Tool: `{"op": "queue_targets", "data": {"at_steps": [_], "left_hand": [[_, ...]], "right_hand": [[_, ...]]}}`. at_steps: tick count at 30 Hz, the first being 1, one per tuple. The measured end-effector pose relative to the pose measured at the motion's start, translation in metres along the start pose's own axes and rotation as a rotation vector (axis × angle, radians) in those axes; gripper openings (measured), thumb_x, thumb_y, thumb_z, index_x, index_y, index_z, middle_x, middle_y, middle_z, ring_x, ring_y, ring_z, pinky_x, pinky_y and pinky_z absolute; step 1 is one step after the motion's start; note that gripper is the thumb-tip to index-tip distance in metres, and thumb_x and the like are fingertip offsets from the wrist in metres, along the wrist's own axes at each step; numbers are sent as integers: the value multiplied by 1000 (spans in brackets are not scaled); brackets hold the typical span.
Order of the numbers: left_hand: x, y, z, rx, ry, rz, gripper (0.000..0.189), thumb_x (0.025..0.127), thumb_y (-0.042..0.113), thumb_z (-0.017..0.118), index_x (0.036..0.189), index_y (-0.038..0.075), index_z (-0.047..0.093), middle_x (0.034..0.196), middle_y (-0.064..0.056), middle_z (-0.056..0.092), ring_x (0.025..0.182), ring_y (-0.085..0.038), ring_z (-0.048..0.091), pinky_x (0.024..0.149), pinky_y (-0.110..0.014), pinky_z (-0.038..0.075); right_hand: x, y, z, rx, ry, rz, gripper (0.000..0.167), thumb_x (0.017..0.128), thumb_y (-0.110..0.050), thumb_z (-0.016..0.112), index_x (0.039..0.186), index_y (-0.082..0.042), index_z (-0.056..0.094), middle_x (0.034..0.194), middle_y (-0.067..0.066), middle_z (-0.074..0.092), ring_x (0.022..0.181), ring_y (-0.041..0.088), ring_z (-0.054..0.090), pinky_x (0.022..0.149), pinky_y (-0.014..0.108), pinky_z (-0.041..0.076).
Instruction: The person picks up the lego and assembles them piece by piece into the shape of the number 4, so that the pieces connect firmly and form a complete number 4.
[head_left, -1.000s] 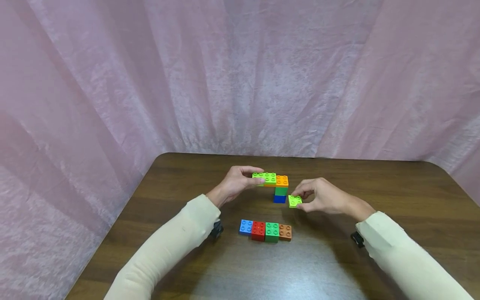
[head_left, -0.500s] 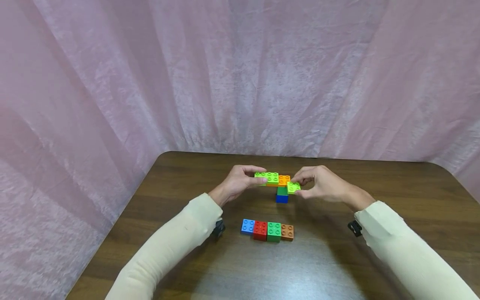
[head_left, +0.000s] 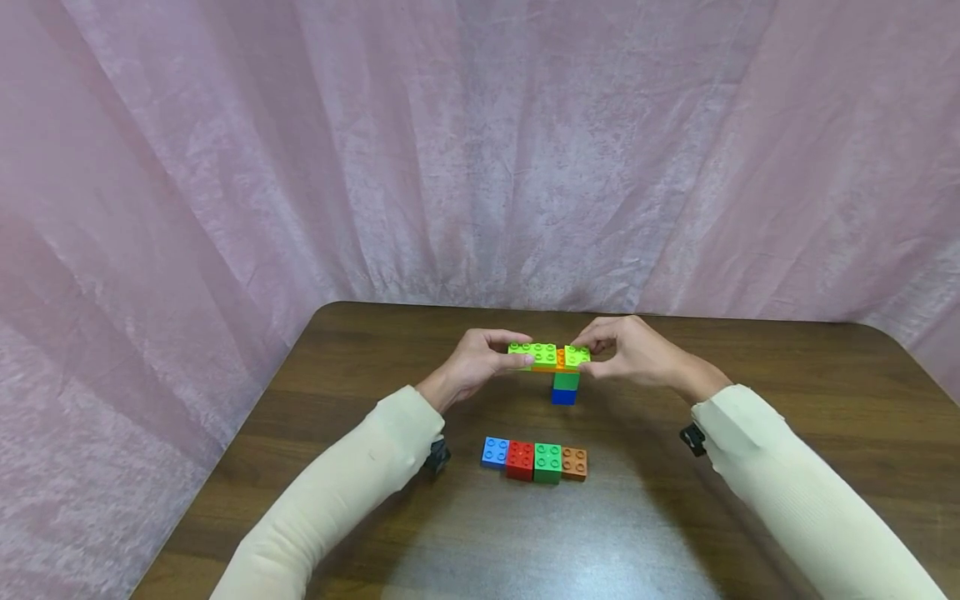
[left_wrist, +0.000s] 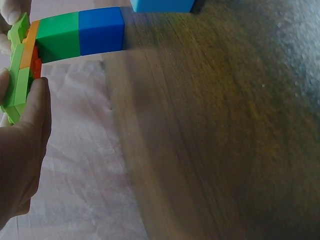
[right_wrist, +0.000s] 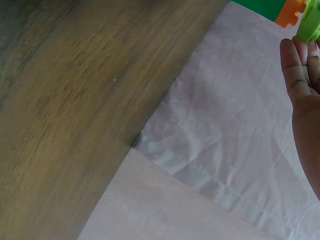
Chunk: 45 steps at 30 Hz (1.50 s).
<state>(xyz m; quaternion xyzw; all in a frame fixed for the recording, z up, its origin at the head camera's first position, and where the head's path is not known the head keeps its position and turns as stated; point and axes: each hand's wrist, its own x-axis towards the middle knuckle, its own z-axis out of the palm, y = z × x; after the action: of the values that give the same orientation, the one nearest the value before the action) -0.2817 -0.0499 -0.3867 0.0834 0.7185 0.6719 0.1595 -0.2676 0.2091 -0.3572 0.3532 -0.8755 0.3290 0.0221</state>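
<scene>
Two pinches, thumb against fingers, each only as wide as the brick inside. In the left hand [head_left: 472, 365], the lime bar [head_left: 538, 353], gripped at the left end across front and back; one brick or two, impossible to tell. In the right hand [head_left: 640, 353], the lime square [head_left: 576, 357], nipped at the right side between fingertips and thumb, over the right end of the orange brick [left_wrist: 30, 44]. Pressed home or merely resting there: cannot be told.

Seems light, stiff and hard to break, perhaps a little slippery along the smooth walls. Best to take hold by opposite side walls, leaving studs and underside free, with a steady grip on the lime bar against tipping.

Just left of the lime square, past a narrow strip of orange studs, the lime bar. Beneath the orange brick, the green brick [left_wrist: 58, 37], then the dark-blue brick [left_wrist: 101, 31], in one column; touching the table [head_left: 630, 533] or just above, unclear.

Nearer to the body, apart from both hands, side by side: light-blue brick [head_left: 495, 451], red brick [head_left: 520, 459], second green brick [head_left: 547, 462], brown brick [head_left: 574, 463]. Farthest out, a pink curtain [head_left: 480, 150].
</scene>
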Motion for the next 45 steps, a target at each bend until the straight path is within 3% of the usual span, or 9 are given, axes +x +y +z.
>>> {"op": "queue_targets", "data": {"at_steps": [15,22,45], "left_hand": [[0,2,-1,14,-12,-16,38,85,-2,77,122,-2,70,123,-17,61,85,-16,63,98,-50,50],[1,2,1,12,-12,-25,38,86,-2,76,124,-3,68,128,-18,58,87,-16,63,99,-49,49],[2,1,-1,15,-17,-18,37,86,0,77,122,-2,70,124,-17,60,87,-16,63,96,-45,52]], "right_hand": [[12,0,2,22,-51,59,26,85,-7,78,110,-2,75,107,4,70,92,20,68,80,37,59],[14,-2,-1,10,-77,65,25,86,-8,77,110,-3,76,108,4,70,92,19,67,81,36,59],[19,-4,-7,-27,-145,81,26,85,-11,79,110,-5,76,108,4,71,93,21,68,79,33,58]]}}
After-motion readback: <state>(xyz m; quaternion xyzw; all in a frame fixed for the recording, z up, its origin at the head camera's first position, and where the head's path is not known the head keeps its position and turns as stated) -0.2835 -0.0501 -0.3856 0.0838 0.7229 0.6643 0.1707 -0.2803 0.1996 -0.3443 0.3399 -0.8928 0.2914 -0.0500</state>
